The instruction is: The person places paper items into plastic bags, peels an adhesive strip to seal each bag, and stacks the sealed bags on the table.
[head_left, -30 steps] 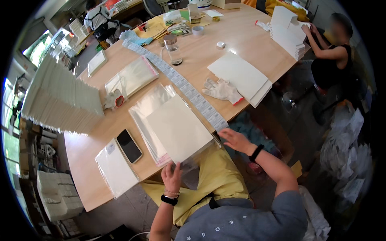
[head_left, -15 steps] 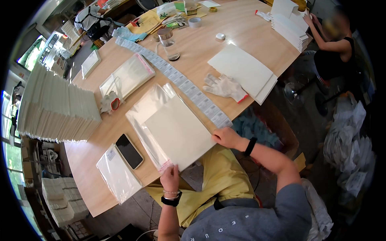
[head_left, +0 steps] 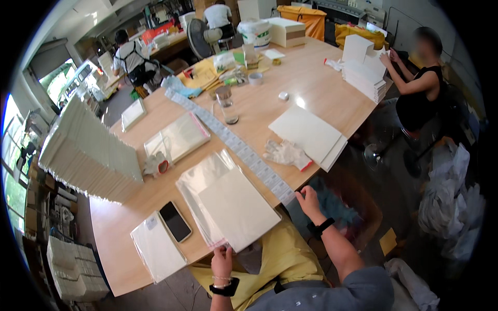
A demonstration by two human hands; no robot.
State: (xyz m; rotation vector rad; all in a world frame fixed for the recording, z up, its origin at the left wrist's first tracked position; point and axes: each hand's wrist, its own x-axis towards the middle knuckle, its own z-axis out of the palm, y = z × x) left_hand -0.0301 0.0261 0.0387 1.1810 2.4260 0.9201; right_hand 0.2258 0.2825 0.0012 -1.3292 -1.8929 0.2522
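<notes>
Pinched at frame bottom, left hand holds the clear plastic sleeve; right hand grips the white label strip.
Cream card overhangs the tabletop; a pull could slide it off.

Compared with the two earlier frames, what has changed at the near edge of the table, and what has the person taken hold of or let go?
The right hand has moved a little from the table edge onto the near end of the long label strip. The left hand keeps hold of the near edge of the clear sleeve with the white sheet; nothing visibly let go. The phone, white gloves and tall paper stack lie unchanged.
</notes>
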